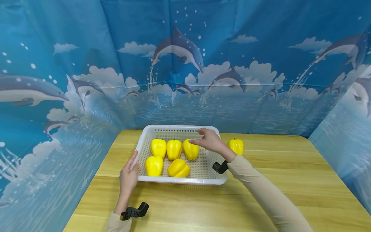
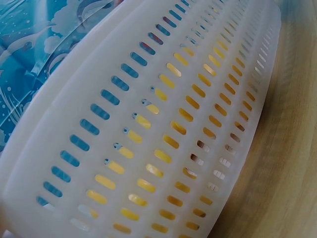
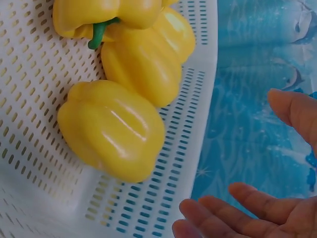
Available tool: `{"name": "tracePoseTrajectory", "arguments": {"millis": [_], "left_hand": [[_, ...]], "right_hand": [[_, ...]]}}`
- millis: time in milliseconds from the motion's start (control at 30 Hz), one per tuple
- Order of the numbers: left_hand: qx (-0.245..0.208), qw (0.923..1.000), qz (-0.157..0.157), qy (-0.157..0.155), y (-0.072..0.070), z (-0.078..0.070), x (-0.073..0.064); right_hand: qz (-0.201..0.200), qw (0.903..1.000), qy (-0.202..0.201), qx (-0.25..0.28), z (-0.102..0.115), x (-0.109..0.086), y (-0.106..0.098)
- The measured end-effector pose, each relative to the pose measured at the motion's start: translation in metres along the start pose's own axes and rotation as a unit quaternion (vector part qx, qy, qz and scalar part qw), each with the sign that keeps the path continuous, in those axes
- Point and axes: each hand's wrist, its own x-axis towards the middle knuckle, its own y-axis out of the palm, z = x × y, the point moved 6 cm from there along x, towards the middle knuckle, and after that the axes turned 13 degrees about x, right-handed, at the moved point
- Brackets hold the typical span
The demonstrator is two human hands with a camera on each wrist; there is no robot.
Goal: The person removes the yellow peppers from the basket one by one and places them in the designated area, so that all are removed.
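Observation:
A white plastic basket [image 1: 182,180] with slotted walls stands on the wooden table, holding several yellow bell peppers [image 1: 174,149]. My left hand [image 1: 128,175] touches the basket's left side, fingers extended along the rim. The left wrist view shows the slotted outer wall [image 2: 54,144], with yellow showing through it. Over the basket's right part, my right hand [image 1: 211,140] has its thumb and fingers spread apart with nothing between them. Just beyond that thumb in the head view is a bell pepper [image 1: 191,151]. The right wrist view shows the spread fingers [image 3: 262,206] near the rim, apart from the peppers.
Another yellow bell pepper [image 1: 236,146] stands on the table [image 1: 278,183], right of the basket and beyond the right forearm. A blue dolphin-print curtain [image 1: 179,106] hangs behind the table and along both sides. Black camera mounts [image 1: 135,211] sit on both wrists.

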Motion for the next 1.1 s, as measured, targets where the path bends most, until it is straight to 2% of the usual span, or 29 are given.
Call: {"name": "tracePoseTrajectory", "arguments": {"millis": [167,400,600,867,1100], "left_hand": [[0.000,1.0000,0.002,0.001,0.002,-0.001,0.000],[0.003,1.0000,0.000,0.000,0.002,0.000,0.001],[0.005,1.0000,0.003,-0.003,0.001,0.001,0.001],[0.004,1.0000,0.007,-0.005,0.002,0.001,0.000],[0.001,1.0000,0.003,0.001,0.002,0.001,0.000]], "right_hand": [[0.005,0.9997,0.022,-0.007,-0.010,0.012,0.005],[0.013,0.9966,0.077,-0.026,-0.025,0.025,0.017],[0.030,0.9939,0.099,-0.037,-0.033,0.030,0.028],[0.037,0.9911,0.125,-0.027,-0.038,0.031,0.037],[0.046,0.9884,0.144,0.009,-0.046,0.032,0.046]]}}
